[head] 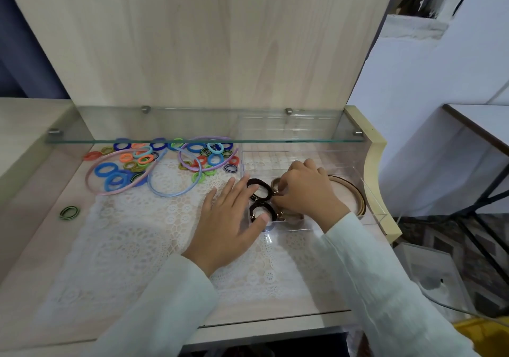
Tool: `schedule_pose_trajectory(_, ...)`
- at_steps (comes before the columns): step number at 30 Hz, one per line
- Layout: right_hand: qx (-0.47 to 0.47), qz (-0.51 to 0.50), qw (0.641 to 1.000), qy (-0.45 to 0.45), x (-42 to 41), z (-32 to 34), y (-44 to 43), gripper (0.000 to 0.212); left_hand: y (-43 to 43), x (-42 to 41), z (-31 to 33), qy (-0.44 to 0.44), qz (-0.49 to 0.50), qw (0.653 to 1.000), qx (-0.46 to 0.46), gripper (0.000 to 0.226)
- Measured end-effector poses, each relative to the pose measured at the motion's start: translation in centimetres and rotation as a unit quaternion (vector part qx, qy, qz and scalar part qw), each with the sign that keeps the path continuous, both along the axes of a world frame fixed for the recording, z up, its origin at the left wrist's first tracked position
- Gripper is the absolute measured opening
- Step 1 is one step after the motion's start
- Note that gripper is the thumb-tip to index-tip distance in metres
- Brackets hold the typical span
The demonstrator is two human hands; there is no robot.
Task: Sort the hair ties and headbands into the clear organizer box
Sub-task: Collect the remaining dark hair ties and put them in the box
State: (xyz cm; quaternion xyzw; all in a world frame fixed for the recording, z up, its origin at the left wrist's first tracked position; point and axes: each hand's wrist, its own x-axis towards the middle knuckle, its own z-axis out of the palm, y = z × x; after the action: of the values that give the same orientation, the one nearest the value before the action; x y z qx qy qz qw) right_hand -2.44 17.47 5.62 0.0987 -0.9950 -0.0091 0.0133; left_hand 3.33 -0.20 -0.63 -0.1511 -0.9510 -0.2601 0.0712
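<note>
You are at a home dressing table — a pale wood-grain unit with a tall back panel and a glass shelf on metal pegs. A white lace cloth covers its top, strewn with coloured hair ties and headbands. To your right: a painted wall, a small side table, a patterned floor.

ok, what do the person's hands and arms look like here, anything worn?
Bare left hand and right hand: no gloves, rings or watch visible. The left sleeve and right sleeve are long, loose, pale mint-white fabric with a crinkled texture, ending at the wrists.
</note>
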Motion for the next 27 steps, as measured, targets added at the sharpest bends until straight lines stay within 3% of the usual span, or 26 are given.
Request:
schedule_pose_trajectory(7,0.011,-0.031,0.999,-0.026,-0.2,0.6,-1.0,0.037,0.0,0.0,-0.1,0.003,-0.001,1.000,0.008,0.074)
schedule_pose_trajectory(15,-0.100,-0.058,0.992,-0.058,0.7,2.1,1.4,0.021,0.0,0.1,0.0,0.021,-0.007,1.000,0.009,0.070)
schedule_pose_trajectory(22,-0.103,-0.054,0.992,-0.053,1.6,1.5,2.8,0.028,0.8,0.0,0.8,0.078,-0.024,0.997,0.000,0.050)
schedule_pose_trajectory(27,-0.106,-0.038,0.992,-0.050,2.0,1.2,2.8,0.028,2.0,-0.8,2.0,0.075,-0.017,0.997,-0.028,0.055)
